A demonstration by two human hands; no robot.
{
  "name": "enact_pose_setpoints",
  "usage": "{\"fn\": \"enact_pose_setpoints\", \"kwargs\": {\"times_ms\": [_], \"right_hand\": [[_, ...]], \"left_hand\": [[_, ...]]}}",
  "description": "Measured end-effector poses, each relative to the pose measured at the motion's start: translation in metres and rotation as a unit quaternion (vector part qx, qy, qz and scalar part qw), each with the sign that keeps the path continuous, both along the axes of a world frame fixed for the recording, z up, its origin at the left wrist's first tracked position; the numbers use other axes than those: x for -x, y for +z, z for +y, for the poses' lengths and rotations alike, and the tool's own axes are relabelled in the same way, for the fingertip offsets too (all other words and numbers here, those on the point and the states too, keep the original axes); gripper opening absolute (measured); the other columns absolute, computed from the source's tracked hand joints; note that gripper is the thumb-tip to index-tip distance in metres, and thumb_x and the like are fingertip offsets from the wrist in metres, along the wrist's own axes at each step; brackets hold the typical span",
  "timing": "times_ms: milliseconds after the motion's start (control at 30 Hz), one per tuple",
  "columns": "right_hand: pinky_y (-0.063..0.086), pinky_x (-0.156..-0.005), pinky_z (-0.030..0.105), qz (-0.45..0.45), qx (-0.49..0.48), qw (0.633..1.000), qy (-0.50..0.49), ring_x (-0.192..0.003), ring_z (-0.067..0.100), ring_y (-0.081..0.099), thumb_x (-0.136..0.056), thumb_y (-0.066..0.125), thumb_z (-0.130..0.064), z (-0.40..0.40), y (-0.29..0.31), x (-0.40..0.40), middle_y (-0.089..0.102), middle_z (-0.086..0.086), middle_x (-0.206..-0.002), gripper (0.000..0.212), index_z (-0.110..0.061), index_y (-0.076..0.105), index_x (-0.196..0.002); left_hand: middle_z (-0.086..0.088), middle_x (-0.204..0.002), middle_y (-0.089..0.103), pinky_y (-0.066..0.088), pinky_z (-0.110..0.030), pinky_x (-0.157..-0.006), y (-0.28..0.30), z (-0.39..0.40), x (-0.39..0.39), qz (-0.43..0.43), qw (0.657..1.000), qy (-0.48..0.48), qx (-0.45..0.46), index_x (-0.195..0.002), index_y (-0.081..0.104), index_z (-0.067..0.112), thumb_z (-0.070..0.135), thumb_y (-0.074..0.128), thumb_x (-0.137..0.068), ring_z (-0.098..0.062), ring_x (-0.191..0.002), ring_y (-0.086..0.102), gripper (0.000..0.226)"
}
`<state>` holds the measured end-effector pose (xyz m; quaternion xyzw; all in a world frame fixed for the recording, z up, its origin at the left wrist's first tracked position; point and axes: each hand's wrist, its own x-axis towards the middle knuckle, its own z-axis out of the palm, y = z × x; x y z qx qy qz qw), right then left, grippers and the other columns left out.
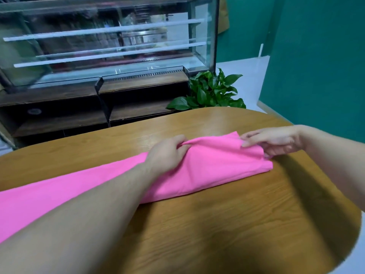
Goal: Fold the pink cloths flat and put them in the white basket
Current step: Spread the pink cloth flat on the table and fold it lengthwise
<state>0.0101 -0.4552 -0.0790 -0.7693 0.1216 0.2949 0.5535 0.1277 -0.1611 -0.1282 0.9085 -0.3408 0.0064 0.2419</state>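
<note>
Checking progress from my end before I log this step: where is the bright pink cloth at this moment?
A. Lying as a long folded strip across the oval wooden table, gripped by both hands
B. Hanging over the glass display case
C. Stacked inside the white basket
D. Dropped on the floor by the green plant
A: the bright pink cloth lies stretched across the oval wooden table, with the left hand and right hand both pinching its far end; no basket is in view.
</note>
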Motion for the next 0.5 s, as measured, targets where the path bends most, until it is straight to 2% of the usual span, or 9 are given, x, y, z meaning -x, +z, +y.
{"fn": "enact_pose_setpoints", "kwargs": {"times_ms": [33, 67, 100, 167, 267, 400, 500], "right_hand": [[0.058, -0.084, 0.027, 0.009, -0.025, 1.000, -0.009, -0.101, 0.018, 0.069, -0.080, 0.078, -0.029, -0.006, -0.005, 0.002, 0.070, 0.007, -0.116, 0.056, -0.008, 0.057, -0.127], [0.054, -0.096, 0.032, 0.017, -0.034, 0.999, -0.009, -0.115, 0.023, 0.065, -0.085, 0.076, -0.022, -0.010, -0.008, 0.004, 0.067, 0.011, -0.126, 0.055, -0.005, 0.054, -0.132], [0.050, -0.101, 0.036, 0.022, -0.030, 0.999, -0.011, -0.120, 0.026, 0.062, -0.090, 0.070, -0.015, -0.010, -0.009, 0.005, 0.065, 0.014, -0.129, 0.049, -0.002, 0.052, -0.134], [0.048, -0.104, 0.043, 0.006, -0.024, 0.999, -0.039, -0.120, 0.029, 0.061, -0.096, 0.058, -0.008, -0.007, -0.014, 0.006, 0.066, 0.016, -0.127, 0.040, -0.002, 0.051, -0.135], [0.042, -0.107, 0.057, -0.040, -0.075, 0.993, -0.088, -0.121, 0.033, 0.061, -0.102, 0.049, -0.015, -0.004, -0.021, 0.006, 0.065, 0.015, -0.128, 0.034, -0.019, 0.050, -0.136], [0.048, -0.100, 0.058, -0.064, -0.034, 0.991, -0.112, -0.113, 0.031, 0.066, -0.104, 0.049, -0.022, -0.004, -0.030, 0.003, 0.068, 0.012, -0.124, 0.033, -0.028, 0.048, -0.136], [0.050, -0.098, 0.056, -0.088, -0.069, 0.984, -0.138, -0.113, 0.032, 0.066, -0.101, 0.054, -0.021, -0.006, -0.035, 0.002, 0.065, 0.011, -0.128, 0.046, -0.038, 0.041, -0.141]], "left_hand": [[0.002, -0.090, 0.068, 0.052, -0.043, -0.076, -0.001, -0.001, 0.001, 0.003, 1.000, 0.009, -0.003, -0.095, 0.058, 0.025, 0.047, 0.045, -0.099, -0.024, -0.087, 0.060, 0.026], [0.001, -0.091, 0.068, 0.052, -0.043, -0.075, -0.002, -0.003, 0.003, 0.003, 1.000, 0.015, -0.005, -0.096, 0.058, 0.024, 0.046, 0.045, -0.100, -0.025, -0.087, 0.060, 0.026], [-0.001, -0.091, 0.068, 0.052, -0.043, -0.075, -0.003, -0.003, 0.004, 0.000, 1.000, 0.020, -0.008, -0.096, 0.058, 0.023, 0.046, 0.045, -0.100, -0.026, -0.087, 0.060, 0.026], [-0.003, -0.090, 0.067, 0.051, -0.043, -0.074, -0.007, -0.004, 0.005, 0.005, 0.999, 0.028, -0.015, -0.094, 0.057, 0.019, 0.043, 0.046, -0.100, -0.028, -0.086, 0.060, 0.027], [-0.003, -0.086, 0.065, 0.050, -0.041, -0.074, -0.008, -0.006, 0.007, 0.024, 0.999, 0.041, -0.025, -0.091, 0.057, 0.017, 0.040, 0.049, -0.100, -0.027, -0.084, 0.059, 0.025], [-0.004, -0.092, 0.068, 0.049, -0.035, -0.074, -0.006, -0.013, 0.008, 0.022, 0.997, 0.053, -0.044, -0.099, 0.060, 0.022, 0.037, 0.045, -0.100, -0.027, -0.088, 0.061, 0.021], [-0.006, -0.096, 0.069, 0.050, -0.037, -0.078, -0.005, -0.016, 0.010, 0.019, 0.997, 0.058, -0.045, -0.105, 0.058, 0.023, 0.036, 0.042, -0.102, -0.029, -0.091, 0.062, 0.021]]}}
